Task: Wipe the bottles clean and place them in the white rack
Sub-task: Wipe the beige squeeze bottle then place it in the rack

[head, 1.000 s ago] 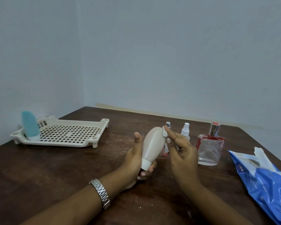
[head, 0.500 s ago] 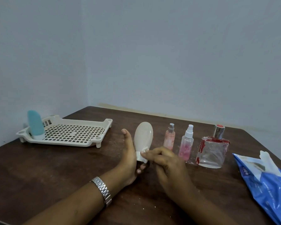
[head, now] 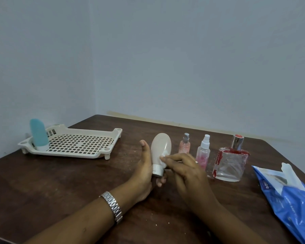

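My left hand (head: 144,166) holds a cream squeeze bottle (head: 160,148) cap-down above the table's middle. My right hand (head: 185,171) pinches a small white wipe (head: 164,156) against the bottle's lower right side. The white rack (head: 74,152) lies at the far left, with a teal bottle (head: 38,133) standing cap-down in its left end. To the right of my hands stand a small peach spray bottle (head: 184,144), a pink spray bottle (head: 203,151) and a square glass perfume bottle (head: 231,160) with red trim.
A blue wipes packet (head: 289,199) with a white wipe sticking out lies at the table's right edge. The brown table (head: 60,182) meets grey walls at the back and left. A metal watch (head: 113,206) is on my left wrist.
My right hand with the wipe slid from the bottle's top down to the cap, then slightly up its side. The bottle went from tilted to nearly upright and shifted left.
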